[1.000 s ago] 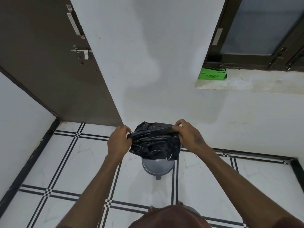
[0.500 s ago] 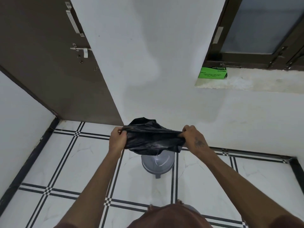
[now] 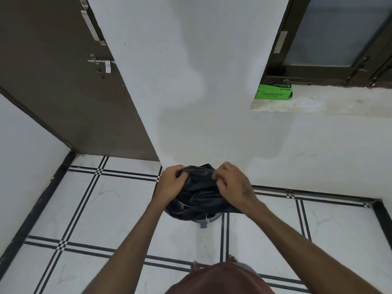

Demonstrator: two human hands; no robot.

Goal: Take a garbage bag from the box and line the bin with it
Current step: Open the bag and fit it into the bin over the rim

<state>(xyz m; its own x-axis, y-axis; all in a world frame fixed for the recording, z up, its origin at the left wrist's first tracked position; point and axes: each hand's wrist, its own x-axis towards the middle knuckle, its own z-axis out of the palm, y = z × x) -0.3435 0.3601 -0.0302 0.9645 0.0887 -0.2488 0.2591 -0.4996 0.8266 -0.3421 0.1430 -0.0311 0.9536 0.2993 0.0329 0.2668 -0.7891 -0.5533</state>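
A black garbage bag [image 3: 198, 198] hangs bunched between my two hands, just above the floor by the white wall. My left hand [image 3: 171, 183] grips its top edge on the left side. On the right side, my right hand [image 3: 230, 183] pinches the same edge. The bag covers most of a small grey bin [image 3: 204, 221] standing on the tiles; only the bin's near rim and a small tab show below the bag. The green garbage bag box [image 3: 273, 92] rests on the window ledge at the upper right.
A brown door [image 3: 63, 81] with a handle and latch fills the upper left. A window ledge [image 3: 328, 105] juts from the wall at the right. White floor tiles [image 3: 106, 209] with black lines surround the bin; walls close in on left and right.
My hands have come closer together and moved down, gathering the bag's edge. The bag now hides nearly all of the bin, which showed more below it before.
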